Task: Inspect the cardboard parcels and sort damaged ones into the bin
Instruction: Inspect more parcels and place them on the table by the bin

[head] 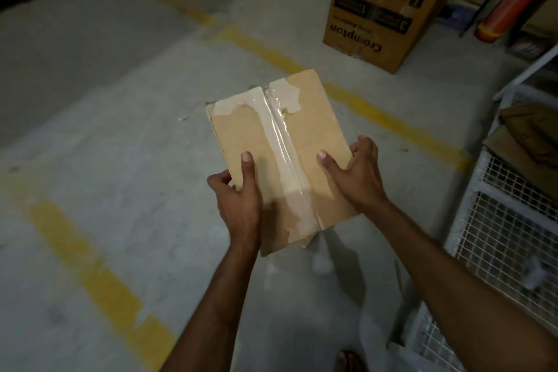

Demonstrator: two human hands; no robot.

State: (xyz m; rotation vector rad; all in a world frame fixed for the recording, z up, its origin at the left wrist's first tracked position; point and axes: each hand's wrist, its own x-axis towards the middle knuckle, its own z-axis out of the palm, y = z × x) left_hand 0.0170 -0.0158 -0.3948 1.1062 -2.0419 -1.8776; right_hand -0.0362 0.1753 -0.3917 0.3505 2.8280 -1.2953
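Left hand (238,190) and right hand (353,175) grip the cardboard parcel (314,130) by its two long edges, thumbs on top; it is probably light and stiff; the glossy tape (280,136) down its middle looks slippery, so the bare edges should hold better.

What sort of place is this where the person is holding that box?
Probably a warehouse or parcel-sorting area: a concrete floor with painted yellow lines, a large printed carton standing on it, and a white wire-mesh cage holding flattened cardboard, to the right of the taped parcel being held.
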